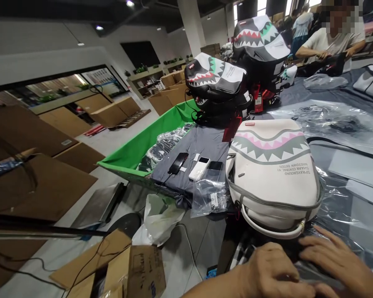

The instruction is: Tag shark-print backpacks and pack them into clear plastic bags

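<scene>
head | left hand (272,269) and right hand (335,260) both pressed flat, fingers spread, on plastic bag (338,215) | white backpack (273,178) lies just beyond them on table | soft, light; handle (272,229) seems best hold

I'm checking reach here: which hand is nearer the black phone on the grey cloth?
Left. The left hand lies below and right of the black phone; the right hand is farther right.
</scene>
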A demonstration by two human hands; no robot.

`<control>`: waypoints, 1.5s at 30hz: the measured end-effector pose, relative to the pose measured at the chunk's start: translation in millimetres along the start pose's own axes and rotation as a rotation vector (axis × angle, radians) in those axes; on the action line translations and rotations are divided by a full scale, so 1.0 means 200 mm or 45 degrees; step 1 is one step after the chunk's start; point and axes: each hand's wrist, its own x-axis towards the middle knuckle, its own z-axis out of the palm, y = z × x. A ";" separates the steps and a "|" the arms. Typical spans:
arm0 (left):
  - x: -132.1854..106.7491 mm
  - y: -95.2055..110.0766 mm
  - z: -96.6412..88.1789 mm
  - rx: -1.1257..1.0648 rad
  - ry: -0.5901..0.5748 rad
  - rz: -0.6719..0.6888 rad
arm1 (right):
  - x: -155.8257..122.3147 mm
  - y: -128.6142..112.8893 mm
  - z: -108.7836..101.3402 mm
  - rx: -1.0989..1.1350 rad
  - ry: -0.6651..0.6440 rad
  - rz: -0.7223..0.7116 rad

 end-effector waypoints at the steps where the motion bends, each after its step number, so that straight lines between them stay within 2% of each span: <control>1: -0.04 0.00 -0.05 0.063 0.104 0.047 | 0.08 -0.01 0.01 0.039 -0.028 -0.108; 3: -0.11 0.02 -0.14 0.158 0.325 0.060 | 0.20 -0.06 0.03 0.122 0.002 -0.152; 6: -0.18 0.05 -0.24 0.200 0.525 -0.130 | 0.25 -0.16 0.07 0.116 0.118 0.076; 9: -0.19 0.04 -0.30 0.130 0.604 -0.416 | 0.22 -0.21 0.11 0.058 0.183 0.236; 13: -0.11 -0.05 -0.33 0.093 0.683 -0.706 | 0.17 -0.18 0.14 0.019 0.138 0.267; 16: -0.04 -0.16 -0.36 0.073 0.747 -0.838 | 0.19 -0.14 0.15 -0.019 0.105 0.278; 19: -0.03 -0.26 -0.39 0.041 0.783 -0.937 | 0.24 -0.14 0.14 -0.071 0.016 0.259; 21: -0.04 -0.27 -0.41 -0.042 0.824 -1.032 | 0.25 -0.14 0.13 -0.117 -0.026 0.230; 23: -0.06 -0.24 -0.42 -0.041 0.945 -1.091 | 0.25 -0.14 0.14 -0.144 -0.029 0.187; 25: -0.05 -0.15 -0.42 0.163 1.066 -1.007 | 0.22 -0.11 0.16 -0.156 0.003 0.122; 26: -0.03 -0.10 -0.41 0.296 1.052 -0.882 | 0.21 -0.10 0.17 -0.165 0.023 0.088; 27: -0.01 -0.06 -0.40 0.409 0.965 -0.705 | 0.20 -0.08 0.18 -0.175 0.044 0.058; 30: 0.07 -0.01 -0.33 0.534 0.499 -0.164 | 0.21 -0.05 0.18 -0.188 0.108 0.000; 32: 0.11 -0.06 -0.28 0.560 0.258 -0.037 | 0.25 -0.05 0.16 -0.166 0.130 -0.053; 35: 0.10 -0.18 -0.23 0.616 0.044 -0.041 | 0.30 -0.09 0.13 -0.131 0.212 -0.049; 38: 0.05 -0.26 -0.20 0.663 -0.002 0.005 | 0.25 -0.13 0.12 -0.042 0.217 0.189; 40: 0.01 -0.27 -0.20 0.640 0.063 0.063 | 0.15 -0.15 0.11 0.035 0.205 0.446; 42: -0.01 -0.27 -0.21 0.589 0.159 0.146 | 0.03 -0.16 0.10 0.114 0.263 0.690; 45: -0.02 -0.26 -0.23 0.546 0.227 0.258 | -0.06 -0.15 0.07 0.351 0.284 0.940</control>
